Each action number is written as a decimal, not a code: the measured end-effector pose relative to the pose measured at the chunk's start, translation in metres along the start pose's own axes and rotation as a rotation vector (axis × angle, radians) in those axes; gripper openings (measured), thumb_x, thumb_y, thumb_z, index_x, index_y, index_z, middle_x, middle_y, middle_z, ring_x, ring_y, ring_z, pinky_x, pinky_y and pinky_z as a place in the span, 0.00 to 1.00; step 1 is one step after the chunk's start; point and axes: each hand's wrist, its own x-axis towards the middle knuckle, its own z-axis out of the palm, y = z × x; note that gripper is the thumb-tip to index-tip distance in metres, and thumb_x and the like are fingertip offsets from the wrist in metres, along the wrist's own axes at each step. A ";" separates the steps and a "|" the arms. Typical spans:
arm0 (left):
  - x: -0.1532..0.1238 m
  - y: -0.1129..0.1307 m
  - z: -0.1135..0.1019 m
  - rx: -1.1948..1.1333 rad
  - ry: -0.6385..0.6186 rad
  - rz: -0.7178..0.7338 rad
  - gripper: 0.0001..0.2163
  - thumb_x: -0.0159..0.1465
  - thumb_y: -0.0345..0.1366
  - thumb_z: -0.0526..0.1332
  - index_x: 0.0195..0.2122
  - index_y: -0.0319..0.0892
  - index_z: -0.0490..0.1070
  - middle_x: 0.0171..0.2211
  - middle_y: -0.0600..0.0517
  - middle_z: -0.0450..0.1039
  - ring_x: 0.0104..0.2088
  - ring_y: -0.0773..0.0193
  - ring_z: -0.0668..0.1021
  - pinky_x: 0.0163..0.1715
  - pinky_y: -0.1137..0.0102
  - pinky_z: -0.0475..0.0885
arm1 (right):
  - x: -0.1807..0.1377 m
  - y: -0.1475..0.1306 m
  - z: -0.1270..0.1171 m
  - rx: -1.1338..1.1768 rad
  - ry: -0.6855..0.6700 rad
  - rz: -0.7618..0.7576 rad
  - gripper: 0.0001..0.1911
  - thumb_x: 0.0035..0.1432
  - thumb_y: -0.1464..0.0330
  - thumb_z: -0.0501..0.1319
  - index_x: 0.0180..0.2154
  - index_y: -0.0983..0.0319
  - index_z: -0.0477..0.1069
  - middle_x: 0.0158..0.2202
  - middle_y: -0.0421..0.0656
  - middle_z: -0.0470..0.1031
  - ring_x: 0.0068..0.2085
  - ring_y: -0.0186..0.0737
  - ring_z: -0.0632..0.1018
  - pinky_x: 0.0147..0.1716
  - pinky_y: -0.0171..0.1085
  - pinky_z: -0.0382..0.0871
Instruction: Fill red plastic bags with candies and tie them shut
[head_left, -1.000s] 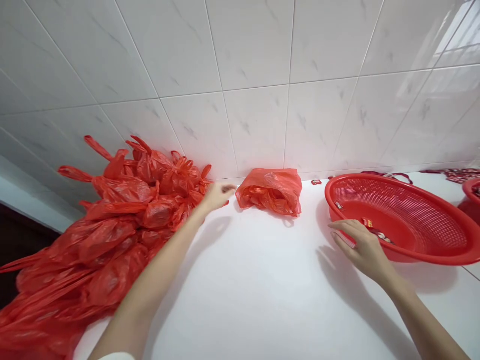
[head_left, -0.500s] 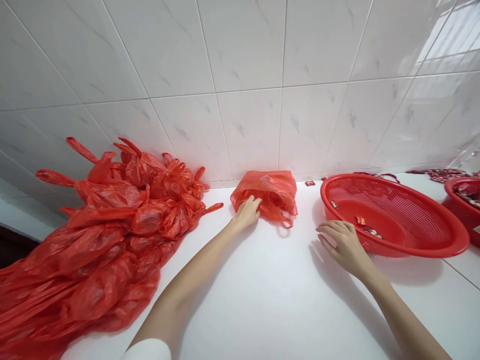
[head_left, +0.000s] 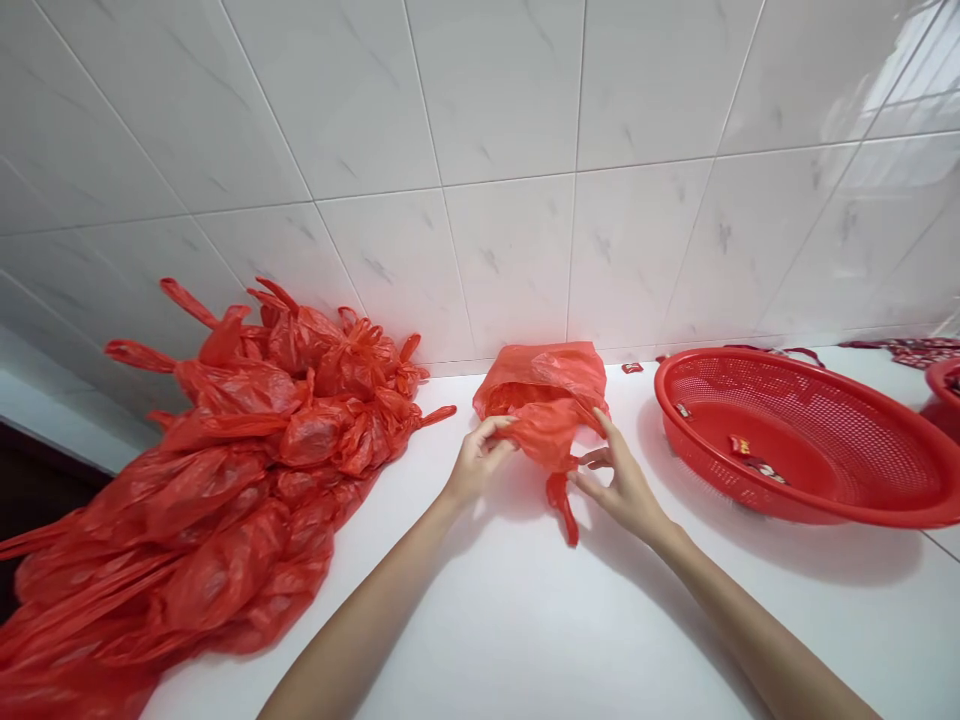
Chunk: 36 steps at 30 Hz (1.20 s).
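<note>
A small stack of red plastic bags point(head_left: 551, 375) lies on the white counter against the tiled wall. My left hand point(head_left: 474, 465) pinches the left side of the top red bag point(head_left: 546, 440), lifted off the stack. My right hand point(head_left: 619, 482) holds the same bag at its right side, fingers curled on the plastic. One bag handle dangles down between my hands.
A big heap of filled, knotted red bags point(head_left: 225, 470) covers the counter's left side. A red perforated basket point(head_left: 817, 440) with a few small wrapped items stands at the right; a second red basket point(head_left: 946, 380) shows at the right edge. White counter point(head_left: 525, 620) lies in front.
My left hand went from the heap of knotted bags to the stack and took the top bag. My right hand left the basket rim and came over to grip the same bag.
</note>
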 end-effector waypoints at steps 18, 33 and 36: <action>-0.010 0.007 0.003 -0.459 0.107 -0.345 0.08 0.55 0.38 0.65 0.32 0.40 0.76 0.32 0.50 0.79 0.34 0.62 0.79 0.35 0.69 0.74 | -0.007 -0.009 -0.008 0.257 0.029 0.266 0.28 0.48 0.70 0.58 0.54 0.58 0.69 0.57 0.50 0.73 0.37 0.41 0.82 0.36 0.42 0.80; -0.001 0.042 -0.038 0.039 0.273 0.201 0.10 0.51 0.30 0.61 0.33 0.43 0.78 0.41 0.49 0.81 0.47 0.54 0.79 0.54 0.57 0.72 | 0.003 -0.026 -0.029 0.402 0.163 0.520 0.18 0.40 0.61 0.67 0.35 0.62 0.76 0.42 0.47 0.80 0.41 0.47 0.81 0.38 0.40 0.76; -0.018 0.058 -0.004 0.318 -0.265 0.478 0.10 0.59 0.27 0.57 0.34 0.43 0.78 0.38 0.49 0.82 0.40 0.60 0.80 0.47 0.63 0.74 | 0.002 -0.027 -0.025 0.440 0.143 0.517 0.18 0.41 0.60 0.69 0.36 0.61 0.76 0.41 0.46 0.79 0.42 0.47 0.80 0.39 0.40 0.75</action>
